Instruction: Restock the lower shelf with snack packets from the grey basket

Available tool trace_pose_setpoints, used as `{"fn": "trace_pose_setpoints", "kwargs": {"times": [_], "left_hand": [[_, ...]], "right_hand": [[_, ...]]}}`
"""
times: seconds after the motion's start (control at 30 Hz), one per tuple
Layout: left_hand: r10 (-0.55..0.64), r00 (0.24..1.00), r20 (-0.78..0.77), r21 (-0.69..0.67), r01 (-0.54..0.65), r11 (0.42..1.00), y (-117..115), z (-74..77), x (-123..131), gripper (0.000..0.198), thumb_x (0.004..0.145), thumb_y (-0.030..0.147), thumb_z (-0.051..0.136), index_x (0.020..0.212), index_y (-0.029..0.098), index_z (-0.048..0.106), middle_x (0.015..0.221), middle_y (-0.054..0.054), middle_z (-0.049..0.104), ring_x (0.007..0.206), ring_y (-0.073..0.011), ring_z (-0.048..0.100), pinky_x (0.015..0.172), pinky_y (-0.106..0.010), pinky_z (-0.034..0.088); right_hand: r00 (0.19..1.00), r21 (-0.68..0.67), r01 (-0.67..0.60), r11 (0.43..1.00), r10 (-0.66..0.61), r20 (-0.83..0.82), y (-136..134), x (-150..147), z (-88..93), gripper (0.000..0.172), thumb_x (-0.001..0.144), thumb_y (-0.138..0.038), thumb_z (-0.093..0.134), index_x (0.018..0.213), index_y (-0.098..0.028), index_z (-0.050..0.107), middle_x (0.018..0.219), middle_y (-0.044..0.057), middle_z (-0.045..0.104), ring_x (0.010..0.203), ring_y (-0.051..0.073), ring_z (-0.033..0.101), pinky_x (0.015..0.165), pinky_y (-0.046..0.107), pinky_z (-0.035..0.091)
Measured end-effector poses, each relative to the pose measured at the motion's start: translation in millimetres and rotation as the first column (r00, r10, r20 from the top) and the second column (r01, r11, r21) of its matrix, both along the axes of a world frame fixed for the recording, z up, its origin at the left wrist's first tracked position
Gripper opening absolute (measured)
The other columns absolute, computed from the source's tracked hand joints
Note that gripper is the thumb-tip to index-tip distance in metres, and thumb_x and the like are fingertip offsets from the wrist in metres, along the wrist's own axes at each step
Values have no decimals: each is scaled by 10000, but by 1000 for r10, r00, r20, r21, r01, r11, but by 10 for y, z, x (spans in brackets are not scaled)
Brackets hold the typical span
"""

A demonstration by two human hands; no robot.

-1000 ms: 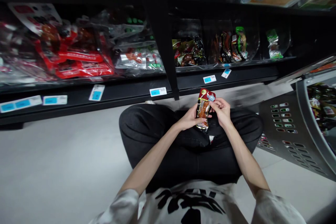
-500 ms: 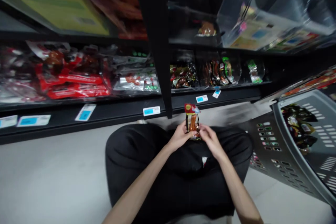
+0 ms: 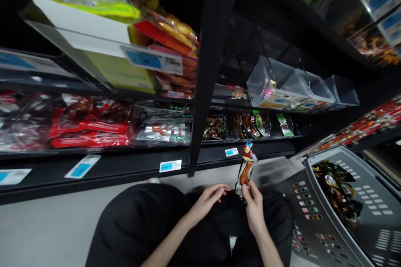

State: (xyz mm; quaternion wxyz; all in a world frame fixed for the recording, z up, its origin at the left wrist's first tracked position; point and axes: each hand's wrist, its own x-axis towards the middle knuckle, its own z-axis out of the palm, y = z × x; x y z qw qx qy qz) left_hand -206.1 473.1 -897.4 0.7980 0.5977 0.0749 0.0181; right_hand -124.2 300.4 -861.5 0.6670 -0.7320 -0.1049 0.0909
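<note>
A narrow snack packet (image 3: 246, 170) with a red top and an orange-brown middle stands upright in front of the lowest shelf. My right hand (image 3: 254, 205) pinches its bottom end and holds it up. My left hand (image 3: 208, 199) sits just left of the packet with its fingers loosely curled and nothing in them, no longer touching it. Both hands hover over my black-trousered knees (image 3: 156, 225).
Black shelving (image 3: 203, 91) holds red packets (image 3: 87, 127) at left, small bagged snacks (image 3: 247, 124) and clear bins (image 3: 282, 87) at right, with blue price tags (image 3: 170, 166) along the edges. A grey perforated basket (image 3: 372, 200) with dark snack bags stands at the right. Pale floor lies at left.
My left hand has let go of the packet; my right hand alone now lifts it higher and to the right. The view has tilted upward, showing the higher shelves.
</note>
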Motion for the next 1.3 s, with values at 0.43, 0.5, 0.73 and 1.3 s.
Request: {"fn": "trace_pose_setpoints", "kwargs": {"times": [0.43,0.5,0.73,1.3], "left_hand": [[29,997,-70,21,-28,999,0,-107,46,605,841,722,555,1122,209,709,1037,-123,738,906,-242,645,708,-324,473],[35,994,-104,60,-29,998,12,-97,44,608,831,724,557,1095,197,704,1017,-123,739,893,-242,652,714,-327,477],[-32,983,-180,155,60,986,66,-89,23,551,796,669,608,1082,203,678,1029,-105,758,907,-259,695,769,-350,521],[-45,978,-204,248,96,964,53,-202,20,534,773,644,589,1055,196,660,965,-99,764,873,-274,711,775,-382,530]], "right_hand": [[820,-271,321,908,-123,559,298,1725,137,606,835,-527,602,1314,-157,573,1366,201,552,1255,335,545,1066,544,437],[839,-368,316,874,-77,539,118,1493,-169,500,807,-466,629,1209,-168,632,1322,189,577,1256,341,548,1067,542,443],[903,-487,-8,873,215,372,6,898,190,235,893,-293,578,1089,-213,679,1144,82,686,1048,225,671,860,367,559],[763,-798,180,575,431,482,-1673,302,2484,274,956,-263,566,1209,-284,667,1126,82,725,985,251,694,843,388,573]]}}
